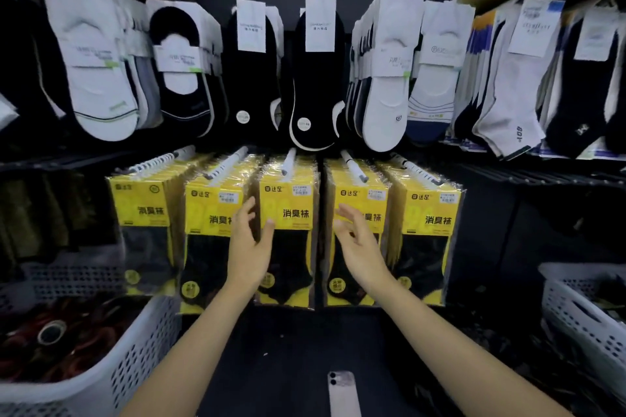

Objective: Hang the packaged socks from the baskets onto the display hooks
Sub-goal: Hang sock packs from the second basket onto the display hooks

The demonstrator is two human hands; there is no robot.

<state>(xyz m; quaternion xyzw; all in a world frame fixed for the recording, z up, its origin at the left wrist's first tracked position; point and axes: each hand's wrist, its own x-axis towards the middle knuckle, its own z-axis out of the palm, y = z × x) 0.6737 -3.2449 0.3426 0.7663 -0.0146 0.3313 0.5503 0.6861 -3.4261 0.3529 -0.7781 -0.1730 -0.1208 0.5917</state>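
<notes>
Several rows of yellow-and-black packaged socks hang on white display hooks (289, 161) across the lower rail. The middle pack (288, 200) faces me. My left hand (249, 247) is held up with straight fingers at the left edge of that pack, its thumb against the pack's front. My right hand (359, 244) hovers with fingers spread and relaxed in front of the pack to the right (360, 195). Neither hand holds anything.
A white perforated basket (135, 349) with dark and red packs stands at the lower left. Another white basket (582, 311) stands at the right. Loose black and white socks (315, 78) hang on the upper rail. A phone (342, 394) lies at the bottom centre.
</notes>
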